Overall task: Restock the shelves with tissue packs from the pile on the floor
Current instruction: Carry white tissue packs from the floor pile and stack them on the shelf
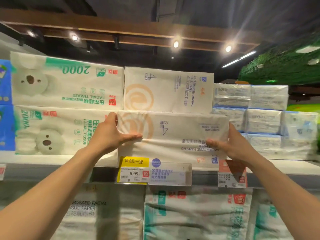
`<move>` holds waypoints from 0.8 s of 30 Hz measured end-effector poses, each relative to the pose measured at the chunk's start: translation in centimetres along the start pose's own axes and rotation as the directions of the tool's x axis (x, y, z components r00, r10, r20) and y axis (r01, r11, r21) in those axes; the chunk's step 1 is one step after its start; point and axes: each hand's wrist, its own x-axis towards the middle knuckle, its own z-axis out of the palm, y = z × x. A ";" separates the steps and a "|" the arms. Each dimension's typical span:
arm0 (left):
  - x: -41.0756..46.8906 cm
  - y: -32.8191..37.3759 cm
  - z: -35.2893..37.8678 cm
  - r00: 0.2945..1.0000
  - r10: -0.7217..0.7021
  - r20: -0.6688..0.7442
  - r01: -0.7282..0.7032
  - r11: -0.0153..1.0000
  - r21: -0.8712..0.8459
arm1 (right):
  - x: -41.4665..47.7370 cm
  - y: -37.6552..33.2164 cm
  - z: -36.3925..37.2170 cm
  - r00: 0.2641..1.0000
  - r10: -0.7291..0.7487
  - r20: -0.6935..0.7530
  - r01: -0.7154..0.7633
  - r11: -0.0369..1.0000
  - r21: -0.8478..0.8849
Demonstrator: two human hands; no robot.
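Note:
A white tissue pack (174, 134) with an orange swirl lies sideways at the front of the top shelf (52, 160), its print upside down. My left hand (112, 134) grips its left end, thumb over the top corner and fingers across the front. My right hand (232, 144) holds its right end, fingers across the lower front. The pack's lower edge overhangs the shelf lip above the price tags. A matching swirl pack (169, 90) rests directly above and behind it. The floor pile is out of view.
Green koala-print facial tissue packs (65, 104) are stacked two high to the left. Blue-and-clear wrapped packs (259, 110) are stacked to the right. A yellow price tag (133, 170) and an orange one (232, 174) hang on the shelf edge. More packs (195, 213) fill the shelf below.

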 end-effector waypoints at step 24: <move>-17.7 21.3 4.9 0.771 0.548 0.324 -0.509 0.836 -0.203 | -24.9 1.3 -17.9 0.986 0.010 -0.165 -0.087 0.880 -0.468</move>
